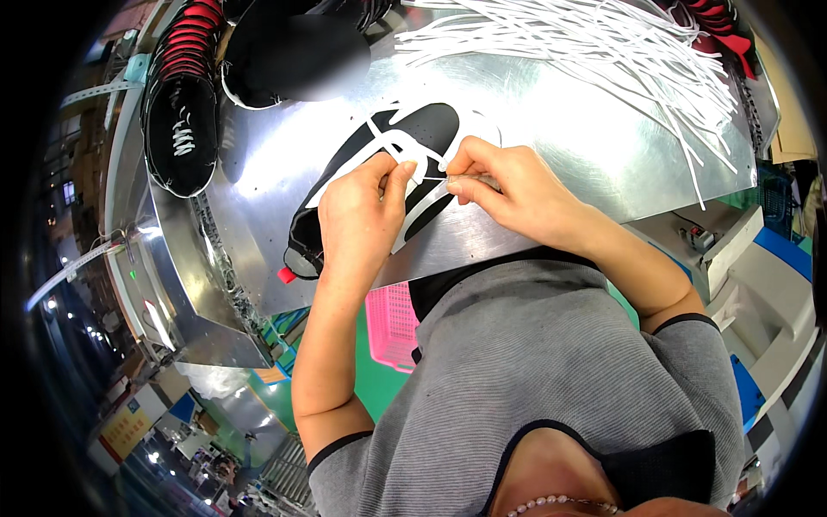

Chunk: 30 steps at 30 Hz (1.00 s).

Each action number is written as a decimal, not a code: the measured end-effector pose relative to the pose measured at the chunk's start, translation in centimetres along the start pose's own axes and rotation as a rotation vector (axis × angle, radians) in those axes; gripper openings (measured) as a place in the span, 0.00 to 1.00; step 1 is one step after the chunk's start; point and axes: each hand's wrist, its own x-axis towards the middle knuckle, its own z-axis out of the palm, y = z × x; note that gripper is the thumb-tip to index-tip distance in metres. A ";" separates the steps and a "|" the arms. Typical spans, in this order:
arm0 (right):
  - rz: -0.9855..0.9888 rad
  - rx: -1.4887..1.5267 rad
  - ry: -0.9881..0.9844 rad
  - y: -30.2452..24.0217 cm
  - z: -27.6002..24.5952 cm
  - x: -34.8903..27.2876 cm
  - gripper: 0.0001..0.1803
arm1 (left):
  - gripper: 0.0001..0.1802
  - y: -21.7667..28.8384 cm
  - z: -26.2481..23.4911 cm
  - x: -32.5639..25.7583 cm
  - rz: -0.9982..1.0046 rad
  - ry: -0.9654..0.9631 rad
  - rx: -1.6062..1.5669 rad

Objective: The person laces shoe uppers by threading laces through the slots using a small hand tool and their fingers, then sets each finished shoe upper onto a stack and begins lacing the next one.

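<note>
A black shoe with white trim (435,126) lies slantwise on the metal tabletop, its toe pointing away to the right and its heel with a red tab near me. A white shoelace (398,138) loops over its upper. My left hand (362,211) rests over the shoe's side, thumb and forefinger pinched on the lace. From the right, my right hand (517,185) closes its thumb and fingers on a thin metal-coloured tool (437,178), whose slim tip reaches toward my left fingertips. The rest of that tool is mostly hidden by the hand.
Many loose white laces (586,39) spread across the far right of the metal table (586,129). Black shoes with red (181,121) stand in a row at the left; another dark shoe (293,56) lies at the back. A pink basket (392,327) sits below the near edge.
</note>
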 end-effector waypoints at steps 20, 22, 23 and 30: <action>-0.025 -0.314 -0.075 -1.8 -1.8 -1.6 0.14 | 0.12 -1.3 0.4 -3.7 0.513 0.058 0.197; -0.010 -0.005 -0.124 -3.4 -6.5 -3.1 0.12 | 0.18 -4.0 0.2 -5.5 0.753 0.255 0.219; 0.011 0.096 0.049 -3.1 -8.4 -3.4 0.10 | 0.17 -4.2 0.3 -5.4 0.823 0.314 0.222; 0.051 0.337 -0.102 -0.8 -4.7 2.8 0.13 | 0.14 -2.5 -0.3 -5.1 0.595 0.170 0.281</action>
